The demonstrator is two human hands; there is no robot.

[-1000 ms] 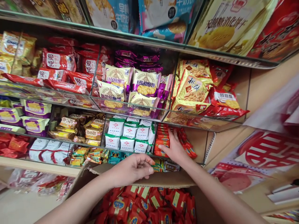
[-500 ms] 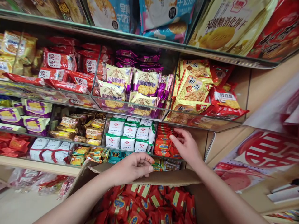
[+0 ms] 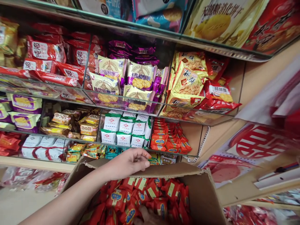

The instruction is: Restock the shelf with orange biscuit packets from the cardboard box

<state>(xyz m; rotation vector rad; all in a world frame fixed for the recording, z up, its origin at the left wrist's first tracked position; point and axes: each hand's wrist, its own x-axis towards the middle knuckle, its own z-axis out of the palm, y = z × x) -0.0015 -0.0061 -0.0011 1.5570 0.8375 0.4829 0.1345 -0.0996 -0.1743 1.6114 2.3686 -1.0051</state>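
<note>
My left hand [image 3: 133, 161] hovers at the far flap of an open cardboard box [image 3: 206, 193]. Its fingers are loosely curled, with a gap between thumb and forefinger and nothing visible in them. Inside the box lie many small red snack packets [image 3: 138, 195] with gold and blue labels. My right hand [image 3: 148, 216] is down among these packets at the bottom edge of the view; its fingers are partly hidden and blurred. Beyond the box, similar red packets [image 3: 161, 139] stand in stacked rows in the right-hand compartment of a low shelf.
White and green packets [image 3: 125, 126] fill the compartment left of the red ones. Higher up sit cream and purple biscuit packs [image 3: 140, 76] and yellow biscuit packs [image 3: 187, 81] behind a clear shelf lip [image 3: 126, 101]. Printed plastic bags [image 3: 255, 143] hang at the right.
My right hand has left the red packets on the shelf and dropped into the box. My left hand has stayed near the flap. The view has shifted slightly.
</note>
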